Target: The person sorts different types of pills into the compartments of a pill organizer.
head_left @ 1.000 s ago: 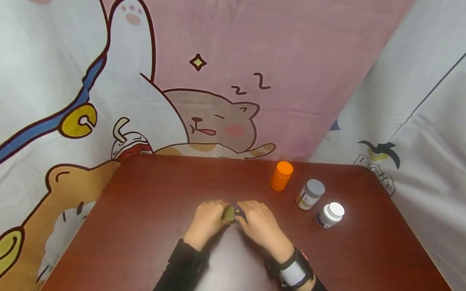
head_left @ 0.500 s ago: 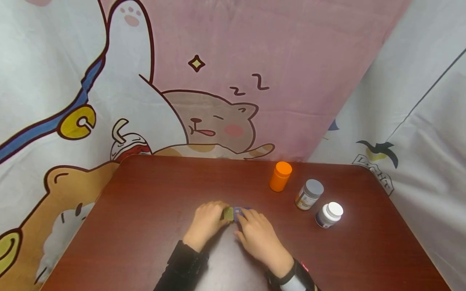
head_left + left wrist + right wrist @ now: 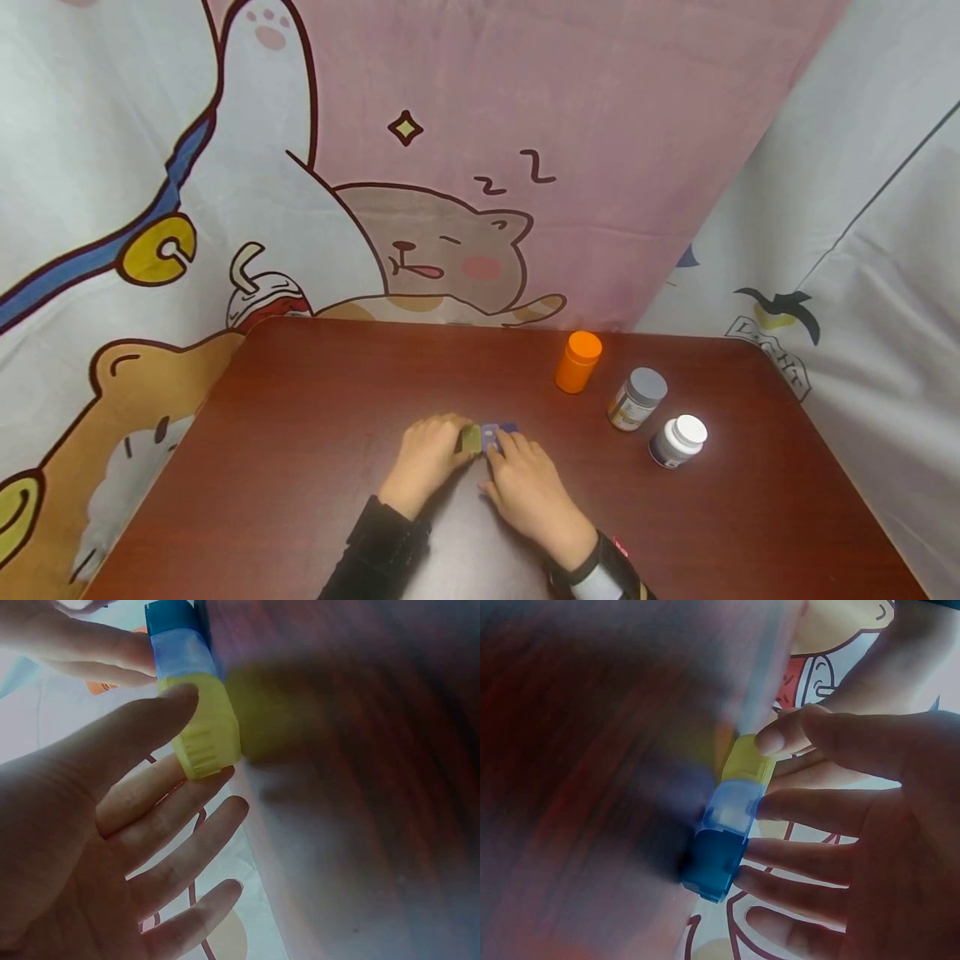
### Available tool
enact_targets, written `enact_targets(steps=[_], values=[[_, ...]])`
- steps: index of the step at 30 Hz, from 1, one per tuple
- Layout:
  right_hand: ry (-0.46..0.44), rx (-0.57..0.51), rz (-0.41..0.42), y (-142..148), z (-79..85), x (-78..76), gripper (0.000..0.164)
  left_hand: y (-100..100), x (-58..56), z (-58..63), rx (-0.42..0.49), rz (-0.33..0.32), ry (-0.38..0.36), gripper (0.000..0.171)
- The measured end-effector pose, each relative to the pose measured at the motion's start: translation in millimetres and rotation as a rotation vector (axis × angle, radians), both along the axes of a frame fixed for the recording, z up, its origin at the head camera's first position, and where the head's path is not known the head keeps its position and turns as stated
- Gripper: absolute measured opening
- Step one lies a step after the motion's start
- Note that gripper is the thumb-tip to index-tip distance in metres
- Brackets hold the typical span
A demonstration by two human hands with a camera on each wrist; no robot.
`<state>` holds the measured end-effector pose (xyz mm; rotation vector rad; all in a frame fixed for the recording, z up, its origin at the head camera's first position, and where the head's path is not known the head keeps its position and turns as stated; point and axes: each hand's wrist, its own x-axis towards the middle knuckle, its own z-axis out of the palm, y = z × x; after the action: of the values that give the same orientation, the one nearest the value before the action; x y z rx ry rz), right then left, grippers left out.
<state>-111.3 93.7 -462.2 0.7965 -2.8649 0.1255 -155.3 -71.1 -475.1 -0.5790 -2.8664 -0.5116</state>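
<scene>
A small pill box [image 3: 489, 436] lies on the table between the hands, with yellow, pale blue and dark blue compartments in a row. My left hand [image 3: 427, 457] pinches its yellow end [image 3: 206, 731] between thumb and fingers. Near the other end is my right hand [image 3: 531, 487], its thumb apart from the box. Its fairly straight fingertips touch the pale blue compartment [image 3: 731, 806] and reach beside the dark blue compartment [image 3: 714, 862]. All lids look down in the right wrist view, though glare blurs the details.
Right of the hands stand an orange bottle [image 3: 578, 363], a grey-lidded jar [image 3: 637, 399] and a white-capped bottle [image 3: 678, 442], all upright. The brown table [image 3: 337, 375] meets a printed cloth [image 3: 450, 100] at its back edge.
My right thumb has come away from the box and the right hand has drawn slightly back, fingers extended. More of the blue part shows. My left hand keeps its place and hold.
</scene>
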Motion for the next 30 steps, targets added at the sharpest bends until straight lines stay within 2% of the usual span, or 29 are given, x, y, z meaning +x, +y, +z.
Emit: enact_targets(steps=[4,10,17,22,27,30], values=[[0.037,0.002,0.0,0.5,-3.9,-1.8,0.046,0.5,1.4,0.3,-0.018,-0.011,0.013,0.038],[0.178,0.007,0.018,0.2,-9.3,-10.5,0.031,-2.8,-2.1,-0.2,-0.028,-0.023,0.021,0.039],[0.252,0.044,0.04,-8.4,-4.3,-18.6,0.03,-5.1,-4.6,-3.3,-0.01,-0.051,0.006,0.039],[0.367,0.157,0.057,-24.5,-3.3,-25.4,0.011,-2.1,-3.5,-3.7,-0.006,-0.063,0.005,0.034],[0.454,0.3,0.067,-35.6,-5.5,-27.1,0.014,1.7,-2.3,-2.5,-0.027,-0.063,0.034,0.026],[0.472,0.328,0.062,-39.2,-6.1,-27.2,0.018,2.7,-2.5,-1.7,-0.033,-0.055,0.054,0.024]])
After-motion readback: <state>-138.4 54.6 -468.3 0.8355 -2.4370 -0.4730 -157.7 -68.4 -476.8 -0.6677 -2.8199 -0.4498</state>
